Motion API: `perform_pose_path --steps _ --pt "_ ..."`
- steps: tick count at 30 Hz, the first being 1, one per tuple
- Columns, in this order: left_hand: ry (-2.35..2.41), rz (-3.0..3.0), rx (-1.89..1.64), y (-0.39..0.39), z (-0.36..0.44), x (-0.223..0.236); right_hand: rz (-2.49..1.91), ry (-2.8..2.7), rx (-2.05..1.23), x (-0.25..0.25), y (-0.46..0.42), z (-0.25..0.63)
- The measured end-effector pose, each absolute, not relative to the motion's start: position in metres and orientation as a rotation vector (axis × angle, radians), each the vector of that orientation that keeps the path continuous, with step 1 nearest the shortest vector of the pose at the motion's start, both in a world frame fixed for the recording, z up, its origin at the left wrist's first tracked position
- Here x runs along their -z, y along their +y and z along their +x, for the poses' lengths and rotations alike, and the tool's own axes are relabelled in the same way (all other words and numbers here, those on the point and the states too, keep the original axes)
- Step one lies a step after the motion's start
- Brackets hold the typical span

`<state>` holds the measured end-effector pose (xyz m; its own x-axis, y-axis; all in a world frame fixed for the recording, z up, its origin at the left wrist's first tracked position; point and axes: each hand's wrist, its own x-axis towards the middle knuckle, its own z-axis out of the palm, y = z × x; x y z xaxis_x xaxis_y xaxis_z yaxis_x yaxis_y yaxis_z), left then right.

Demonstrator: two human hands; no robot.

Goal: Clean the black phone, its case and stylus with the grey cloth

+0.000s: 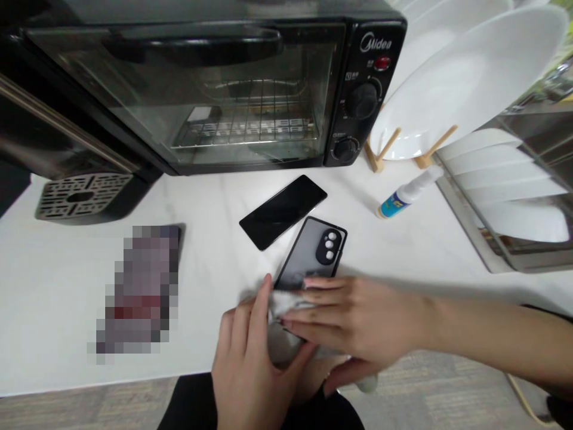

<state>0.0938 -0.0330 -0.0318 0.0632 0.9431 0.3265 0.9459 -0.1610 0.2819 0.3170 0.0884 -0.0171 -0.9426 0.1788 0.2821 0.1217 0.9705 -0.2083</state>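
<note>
A black phone (316, 254) lies back-up near the counter's front edge, its camera bump facing up. My left hand (250, 364) is closed around the phone's near end and a pale grey cloth (280, 304). My right hand (353, 325) reaches in from the right, its fingers pressed together flat on the cloth over the phone's lower part. A second black phone (283, 211) lies screen-up just behind, untouched.
A black Midea toaster oven (215, 83) stands at the back. A small spray bottle (403, 198) lies to the right, beside white plates (470, 77) on a wooden rack and a metal dish rack (510, 197). A blurred flat object (138, 292) lies at left.
</note>
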Motion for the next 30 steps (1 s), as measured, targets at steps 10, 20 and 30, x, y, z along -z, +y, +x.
perform_pose_path --steps 10,20,30 --pt "-2.083 -2.291 0.697 -0.0361 0.0928 0.0314 -0.225 -2.820 -0.347 0.0178 0.0896 0.3180" --pt "-2.078 -2.290 0.708 -0.0362 0.0931 0.0305 -0.401 -2.757 -0.306 0.0191 0.0867 0.3172" --pt "-2.091 -2.280 0.680 -0.0354 0.0934 0.0305 -0.551 -2.767 -0.217 0.0181 0.0861 0.3158"
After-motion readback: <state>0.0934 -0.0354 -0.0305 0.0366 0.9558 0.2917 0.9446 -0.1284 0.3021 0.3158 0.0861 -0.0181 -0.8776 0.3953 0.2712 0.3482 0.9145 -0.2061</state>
